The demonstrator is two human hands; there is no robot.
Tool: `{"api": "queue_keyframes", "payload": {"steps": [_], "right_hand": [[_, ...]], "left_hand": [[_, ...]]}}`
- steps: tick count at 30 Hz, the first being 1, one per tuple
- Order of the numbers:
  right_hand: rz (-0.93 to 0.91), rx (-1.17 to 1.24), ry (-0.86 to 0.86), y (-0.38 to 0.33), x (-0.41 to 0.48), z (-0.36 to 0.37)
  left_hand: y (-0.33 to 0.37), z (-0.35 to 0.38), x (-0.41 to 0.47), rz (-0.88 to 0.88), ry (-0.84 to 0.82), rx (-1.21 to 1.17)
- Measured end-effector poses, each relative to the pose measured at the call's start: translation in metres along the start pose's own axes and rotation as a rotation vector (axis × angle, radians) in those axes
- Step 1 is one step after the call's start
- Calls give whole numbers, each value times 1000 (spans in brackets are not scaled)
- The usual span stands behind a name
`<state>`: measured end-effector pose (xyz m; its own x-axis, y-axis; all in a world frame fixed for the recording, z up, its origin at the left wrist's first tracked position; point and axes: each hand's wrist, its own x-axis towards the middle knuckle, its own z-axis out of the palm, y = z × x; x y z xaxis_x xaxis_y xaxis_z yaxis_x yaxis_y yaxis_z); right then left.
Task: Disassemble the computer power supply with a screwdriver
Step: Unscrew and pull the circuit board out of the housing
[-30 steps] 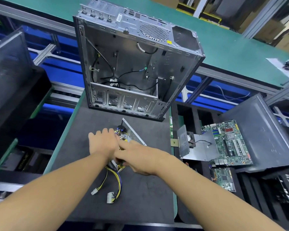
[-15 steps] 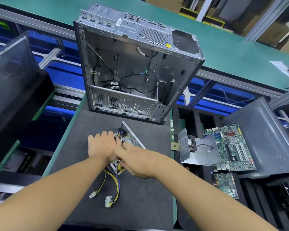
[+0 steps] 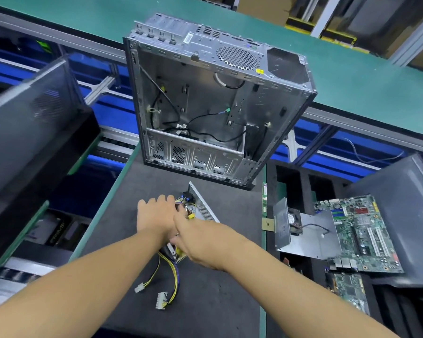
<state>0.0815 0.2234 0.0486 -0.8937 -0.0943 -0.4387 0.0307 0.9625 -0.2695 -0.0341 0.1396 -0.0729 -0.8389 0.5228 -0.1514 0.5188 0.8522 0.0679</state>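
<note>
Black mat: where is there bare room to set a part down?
Bare mat lies between the power supply and the mat's right edge, short of the computer case. A second patch lies between the cables and the right forearm. Crowded: the centre, where the left hand and right hand are on the power supply.

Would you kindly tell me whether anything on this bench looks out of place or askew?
Yes: the motherboard on the right lies askew, tilted across the dark bins rather than flat inside one. The loose cables trailing from the opened power supply look untidy, but that suits a disassembly.
</note>
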Motion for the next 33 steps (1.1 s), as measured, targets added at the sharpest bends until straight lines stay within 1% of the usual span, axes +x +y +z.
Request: {"api": "queue_keyframes", "payload": {"steps": [3,5,8,11,14,16,20,22,26,29,31,33], "right_hand": [[-109,94,-88,7,-2,-6],[-153,159,-114,11,-5,-7],[-138,183,-120,13,-5,-7],[-50,64,-90,8,1,-9],[10,-30,-71,2,2,-9],[-6,30,-75,1,3,-8],[-54,179,-227,2,-1,-14],[-45,196,-243,2,-3,-15],[-22,143,-214,0,1,-14],[63,1,-75,-2,3,-14],[41,-21,-29,0,2,-11],[-18,51,-57,2,0,-9]], "left_hand": [[1,-1,-2,13,0,24],[2,-3,-3,-1,2,22],[2,-4,-2,-6,7,16],[-1,0,-2,25,20,18],[0,4,0,2,45,-16],[0,6,2,-10,37,-13],[0,9,4,-19,27,9],[1,8,3,-24,24,11],[3,5,3,-29,45,-13],[0,5,2,-1,41,-12],[-2,5,1,1,29,-10],[-1,2,1,-10,21,-3]]}}
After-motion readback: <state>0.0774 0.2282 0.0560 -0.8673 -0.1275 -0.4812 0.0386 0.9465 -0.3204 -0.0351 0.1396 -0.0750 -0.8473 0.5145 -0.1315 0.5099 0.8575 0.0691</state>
